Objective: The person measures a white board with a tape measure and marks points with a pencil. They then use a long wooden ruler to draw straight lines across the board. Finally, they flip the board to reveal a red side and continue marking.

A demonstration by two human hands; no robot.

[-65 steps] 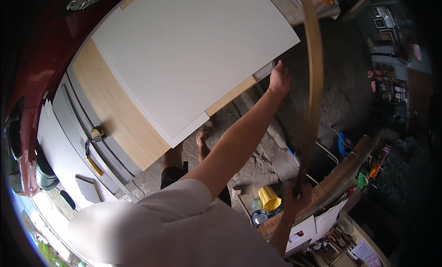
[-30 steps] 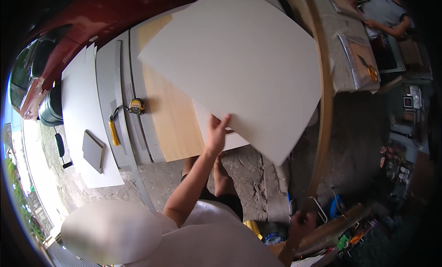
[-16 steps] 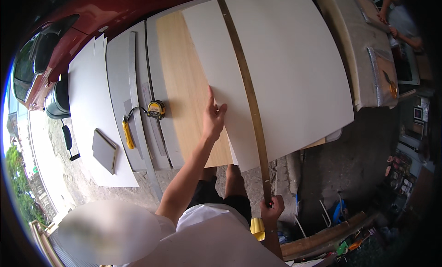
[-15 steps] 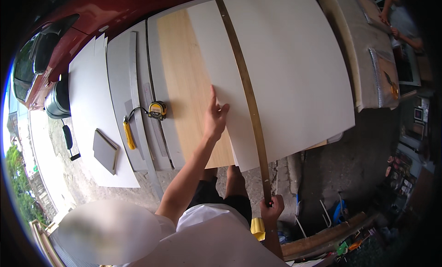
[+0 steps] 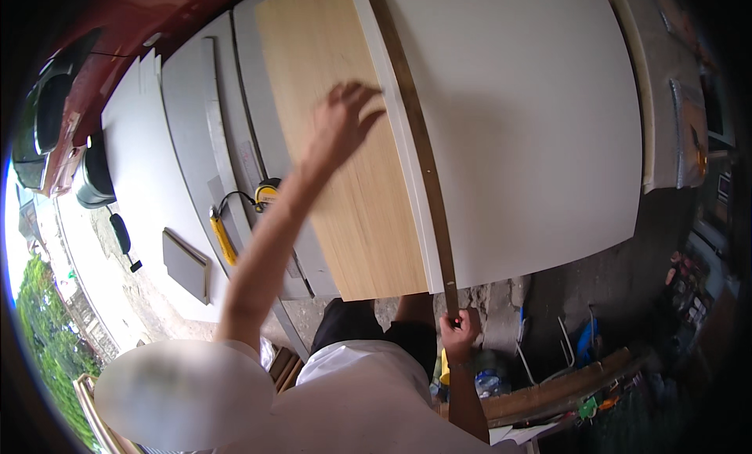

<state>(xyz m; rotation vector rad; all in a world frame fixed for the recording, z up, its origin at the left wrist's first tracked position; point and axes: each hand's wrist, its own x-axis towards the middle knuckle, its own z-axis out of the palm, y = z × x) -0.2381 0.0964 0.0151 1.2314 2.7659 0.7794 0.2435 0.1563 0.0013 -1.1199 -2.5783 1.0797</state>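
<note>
Our right hand [image 5: 460, 332] is gripping the near end of a long brown strip [image 5: 423, 168], which is lying along a white sheet [image 5: 540, 141] just inside its left edge. Our left hand [image 5: 346, 119], blurred, is hanging over a wood-grain board [image 5: 356, 219], fingers loosely bent, thumb apart; we are not able to tell whether it is touching anything.

Around us: our left forearm is crossing in front of a tape measure [image 5: 267, 192]. Left of that arm a yellow knife [image 5: 222, 236] and a metal strip [image 5: 215, 109] are lying; farther left, a flat grey block [image 5: 186, 264] is resting on white panels [image 5: 137, 152]. A red car [image 5: 149, 15] is standing along the far left.

Edges: the brown strip is poking out past the sheet's near edge. The sheet's right edge is sitting close to a side table [image 5: 664, 86]. Bare wood-grain surface is stretching left of the sheet, and our legs are standing just below the near edge.
</note>
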